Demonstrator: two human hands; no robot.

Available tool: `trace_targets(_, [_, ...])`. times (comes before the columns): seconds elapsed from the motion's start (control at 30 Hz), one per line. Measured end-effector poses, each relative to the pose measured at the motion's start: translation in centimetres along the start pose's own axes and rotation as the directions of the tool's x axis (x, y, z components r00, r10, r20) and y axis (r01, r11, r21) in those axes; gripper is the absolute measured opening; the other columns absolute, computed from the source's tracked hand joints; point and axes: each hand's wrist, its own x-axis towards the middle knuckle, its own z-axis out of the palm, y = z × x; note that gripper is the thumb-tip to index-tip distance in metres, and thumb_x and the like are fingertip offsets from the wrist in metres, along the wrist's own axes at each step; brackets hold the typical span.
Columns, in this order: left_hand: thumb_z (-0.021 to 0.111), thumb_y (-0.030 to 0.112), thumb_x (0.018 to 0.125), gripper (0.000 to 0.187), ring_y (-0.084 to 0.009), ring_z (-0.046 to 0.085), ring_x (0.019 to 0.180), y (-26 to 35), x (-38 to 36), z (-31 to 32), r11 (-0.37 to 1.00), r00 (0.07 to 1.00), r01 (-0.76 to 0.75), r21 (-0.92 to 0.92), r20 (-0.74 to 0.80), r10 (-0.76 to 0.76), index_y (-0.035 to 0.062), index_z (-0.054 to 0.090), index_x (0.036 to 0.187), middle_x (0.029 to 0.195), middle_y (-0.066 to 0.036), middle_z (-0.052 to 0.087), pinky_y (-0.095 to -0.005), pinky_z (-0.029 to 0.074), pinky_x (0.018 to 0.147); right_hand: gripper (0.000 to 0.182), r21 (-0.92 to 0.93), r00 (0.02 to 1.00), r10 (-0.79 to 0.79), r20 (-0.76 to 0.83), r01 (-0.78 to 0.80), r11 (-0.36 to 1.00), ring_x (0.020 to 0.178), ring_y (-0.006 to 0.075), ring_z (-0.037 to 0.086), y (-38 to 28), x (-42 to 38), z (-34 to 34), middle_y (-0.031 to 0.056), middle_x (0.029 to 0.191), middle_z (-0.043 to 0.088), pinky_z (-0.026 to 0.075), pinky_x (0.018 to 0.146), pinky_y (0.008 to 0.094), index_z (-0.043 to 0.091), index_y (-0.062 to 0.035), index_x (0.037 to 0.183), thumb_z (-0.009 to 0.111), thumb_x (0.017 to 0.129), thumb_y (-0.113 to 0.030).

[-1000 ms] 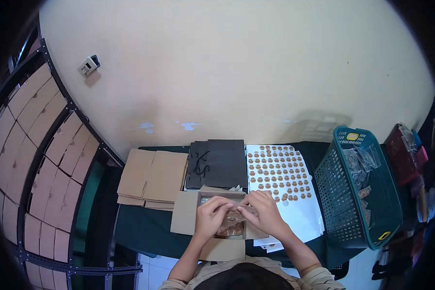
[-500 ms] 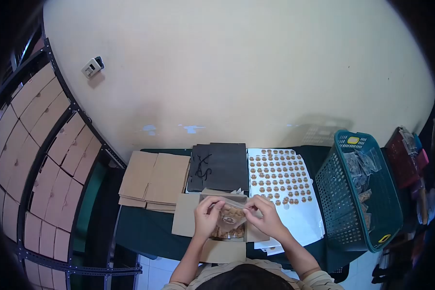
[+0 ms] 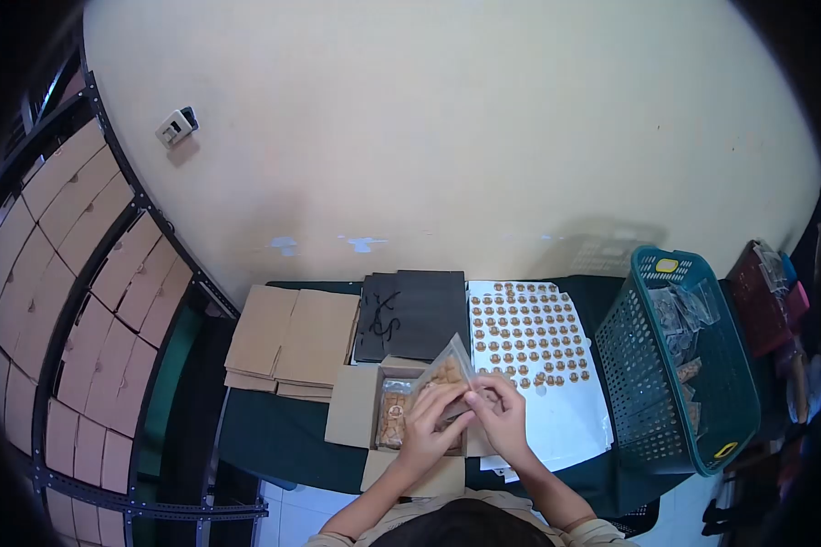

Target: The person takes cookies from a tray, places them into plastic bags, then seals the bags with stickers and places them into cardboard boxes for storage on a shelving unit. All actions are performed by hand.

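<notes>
My left hand (image 3: 433, 427) lies across the front of a clear plastic pouch of brown snack pieces (image 3: 447, 372), fingers against it. The thumb and fingers of my right hand (image 3: 504, 417) pinch the pouch's edge. It tilts above an open cardboard box (image 3: 351, 408) whose flaps are spread out. Inside the box, on the left, another filled pouch (image 3: 393, 412) with a round label shows. My hands and the held pouch hide the right part of the box.
Flat brown cardboard (image 3: 315, 335) and black bags (image 3: 429, 314) lie behind the box. Sheets of round stickers (image 3: 556, 415) lie on the right, beside a green basket (image 3: 625, 392) holding plastic packs. Shelves of boxes (image 3: 91, 356) stand at left; a wall (image 3: 465, 137) rises behind.
The pouch has turned from upright and facing me to slanted, and moved right. My left hand has shifted right and down from its top edge onto its front. The pouch inside the box now shows.
</notes>
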Motion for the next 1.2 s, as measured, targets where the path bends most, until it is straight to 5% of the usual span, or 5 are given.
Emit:
trace_targets(0.13, [0.067, 0.005, 0.074, 0.025, -0.0229, 0.058, 0.093, 0.0, -0.1, -0.2, 0.996, 0.996, 0.066, -0.06, -0.061, -0.07, -0.0007, 0.061, 0.098, 0.1, -0.013, 0.059, -0.0312, 0.046, 0.081, 0.023, 0.097, 0.996, 0.008, 0.083, -0.016, 0.995, 0.089, 0.0124, 0.056, 0.2, -0.7, -0.2, 0.0072, 0.104, 0.051, 0.049, 0.072, 0.0232, 0.055, 0.003, 0.107, 0.056, 0.084, -0.001])
trace_targets(0.27, [0.061, 0.004, 0.081, 0.013, -0.0159, 0.059, 0.082, -1.2, -0.4, -0.5, 0.961, 0.968, 0.138, -0.238, -0.171, -0.182, -0.0017, 0.064, 0.092, 0.089, -0.01, 0.062, -0.0259, 0.046, 0.072, 0.032, -0.359, 0.966, -0.145, 0.216, 0.217, 0.908, 0.088, 0.016, 0.054, -1.5, -0.4, -0.6, 0.011, 0.109, 0.047, 0.045, 0.077, 0.0303, 0.054, 0.0004, 0.111, 0.061, 0.08, -0.003])
trace_targets(0.33, [0.06, 0.003, 0.082, 0.012, -0.0148, 0.059, 0.08, -1.3, -0.2, -1.0, 0.937, 0.96, 0.219, -0.272, -0.115, -0.257, -0.002, 0.063, 0.092, 0.09, -0.009, 0.062, -0.0254, 0.046, 0.07, 0.034, -0.773, 0.873, -0.451, 0.188, 0.414, 0.481, 0.082, 0.0204, 0.052, -4.3, 0.7, -0.3, 0.0116, 0.101, 0.049, 0.037, 0.081, 0.0355, 0.057, -0.0025, 0.106, 0.067, 0.074, -0.01])
trace_targets(0.5, [0.058, 0.001, 0.082, 0.01, -0.0129, 0.057, 0.078, -0.1, 0.6, -1.6, 0.945, 0.989, 0.142, -0.293, -0.001, -0.149, -0.0024, 0.063, 0.09, 0.086, -0.009, 0.061, -0.0241, 0.045, 0.068, 0.016, -0.676, 0.824, -0.284, 0.49, 0.565, 0.474, 0.074, 0.0199, 0.049, -4.6, 2.1, -0.9, 0.0029, 0.072, 0.051, 0.03, 0.073, 0.0333, 0.055, -0.0077, 0.075, 0.066, 0.072, -0.018])
trace_targets(1.2, [0.06, -0.002, 0.077, 0.003, -0.0161, 0.059, 0.066, -0.3, 0.4, -3.3, 0.982, 0.954, 0.072, -0.172, -0.277, -0.119, -0.0034, 0.062, 0.075, 0.071, -0.009, 0.062, -0.0387, 0.046, 0.087, 0.014, -0.549, 0.717, -0.396, 0.574, 0.696, 0.463, 0.072, 0.0218, 0.051, -3.7, 1.8, -0.7, 0.0055, 0.073, 0.052, 0.033, 0.074, 0.0346, 0.055, -0.0041, 0.075, 0.066, 0.073, -0.013])
